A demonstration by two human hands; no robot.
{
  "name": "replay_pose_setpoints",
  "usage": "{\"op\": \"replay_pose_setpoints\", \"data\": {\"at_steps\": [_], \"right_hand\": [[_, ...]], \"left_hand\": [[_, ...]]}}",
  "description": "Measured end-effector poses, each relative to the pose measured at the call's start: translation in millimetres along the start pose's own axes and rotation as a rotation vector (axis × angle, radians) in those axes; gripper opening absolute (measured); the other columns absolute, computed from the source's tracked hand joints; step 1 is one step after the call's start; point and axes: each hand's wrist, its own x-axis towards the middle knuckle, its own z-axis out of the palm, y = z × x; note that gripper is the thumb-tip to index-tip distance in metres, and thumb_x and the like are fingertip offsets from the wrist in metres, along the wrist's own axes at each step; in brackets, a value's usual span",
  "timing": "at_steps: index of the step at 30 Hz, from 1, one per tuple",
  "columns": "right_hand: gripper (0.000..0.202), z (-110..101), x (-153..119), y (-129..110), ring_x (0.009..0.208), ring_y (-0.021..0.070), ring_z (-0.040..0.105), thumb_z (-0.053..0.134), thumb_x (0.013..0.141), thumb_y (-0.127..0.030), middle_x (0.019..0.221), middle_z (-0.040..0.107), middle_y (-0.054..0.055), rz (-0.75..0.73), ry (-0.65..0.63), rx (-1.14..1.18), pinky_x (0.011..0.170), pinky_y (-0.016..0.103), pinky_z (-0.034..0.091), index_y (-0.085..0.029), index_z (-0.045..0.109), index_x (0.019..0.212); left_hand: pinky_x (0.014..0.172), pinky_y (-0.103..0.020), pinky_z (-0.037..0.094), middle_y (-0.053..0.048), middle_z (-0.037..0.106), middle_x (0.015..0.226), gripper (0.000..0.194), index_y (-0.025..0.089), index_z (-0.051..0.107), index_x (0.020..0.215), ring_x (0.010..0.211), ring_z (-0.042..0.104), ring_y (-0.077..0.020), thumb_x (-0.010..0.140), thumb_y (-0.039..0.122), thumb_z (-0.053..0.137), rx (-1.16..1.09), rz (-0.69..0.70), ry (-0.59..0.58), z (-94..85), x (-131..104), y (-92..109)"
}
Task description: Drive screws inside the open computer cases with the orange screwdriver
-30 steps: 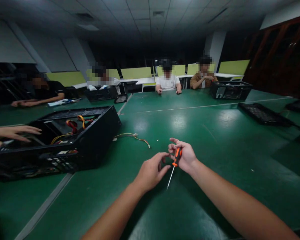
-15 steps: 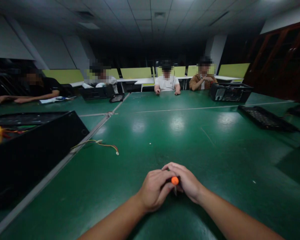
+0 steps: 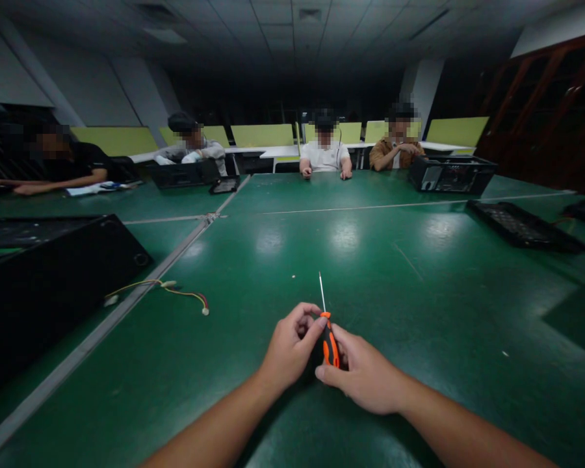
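Note:
An orange-and-black screwdriver (image 3: 330,344) is between my two hands above the green table (image 3: 253,260), its thin metal shaft pointing away from me. My left hand (image 3: 292,338) pinches the front of the handle between thumb and fingers. The fingers of my right hand (image 3: 363,370) wrap the handle from the right, with the thumb near the butt end. Some of the right fingertips are hidden behind the handle.
A black computer case (image 3: 63,279) stands at the left. Near it lies a thin cable (image 3: 185,291) with white connectors. A black panel (image 3: 521,224) is on the right. Several people sit across the table, beside another open case (image 3: 451,175).
The screwdriver has turned in my hands: its orange end was toward me with the handle mostly hidden, and now the handle shows and the shaft points away. My hands have moved slightly apart.

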Motion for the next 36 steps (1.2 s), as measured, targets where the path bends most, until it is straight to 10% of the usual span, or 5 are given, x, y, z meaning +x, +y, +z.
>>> {"op": "replay_pose_setpoints", "data": {"at_steps": [10,15,22,27,36], "right_hand": [[0.039,2.6,-0.6,-10.0,0.070,0.0122,0.051,0.072,0.076,-0.016,0.086,0.059,-0.003,-0.016,-0.107,0.229,0.062,0.023,0.040,-0.018,0.056,0.111],[0.018,-1.8,-3.1,-9.4,0.062,0.0120,0.046,0.067,0.087,-0.036,0.071,0.056,-0.004,-0.064,0.001,-0.109,0.056,0.023,0.034,-0.018,0.063,0.088],[0.039,-8.9,-4.6,-15.6,0.056,0.0129,0.048,0.053,0.094,-0.046,0.059,0.053,-0.002,-0.072,0.117,-0.364,0.055,0.025,0.031,-0.018,0.056,0.067],[0.005,-7.5,-2.5,-8.4,0.056,0.0124,0.048,0.061,0.079,-0.017,0.065,0.056,-0.004,-0.068,0.131,-0.277,0.051,0.023,0.033,-0.020,0.058,0.082],[0.079,-0.2,-4.9,-0.5,0.062,0.0163,0.059,0.061,0.080,-0.015,0.077,0.065,-0.002,-0.108,0.164,-0.184,0.058,0.026,0.043,-0.024,0.023,0.149]], "left_hand": [[0.084,-0.029,0.051,-0.005,0.073,0.104,0.029,0.020,0.067,0.113,0.093,0.068,-0.0204,0.095,0.034,0.050,0.105,0.095,-0.075,-5.0,0.0,-1.6],[0.087,-0.030,0.050,-0.004,0.074,0.105,0.030,0.021,0.068,0.114,0.095,0.067,-0.0209,0.096,0.033,0.046,0.157,0.099,-0.112,-7.2,0.7,-2.0],[0.090,-0.032,0.048,-0.005,0.072,0.106,0.031,0.020,0.066,0.116,0.098,0.066,-0.0219,0.093,0.028,0.046,0.171,0.077,-0.160,-7.9,0.7,-1.8],[0.079,-0.029,0.050,-0.005,0.064,0.099,0.039,0.022,0.061,0.126,0.090,0.062,-0.0197,0.090,0.022,0.046,0.144,0.126,-0.091,-7.0,0.2,-0.8],[0.111,-0.043,0.038,-0.010,0.050,0.135,0.058,0.027,0.048,0.140,0.129,0.046,-0.0249,0.085,0.008,0.044,0.215,0.410,-0.086,-5.0,-9.2,3.7]]}}
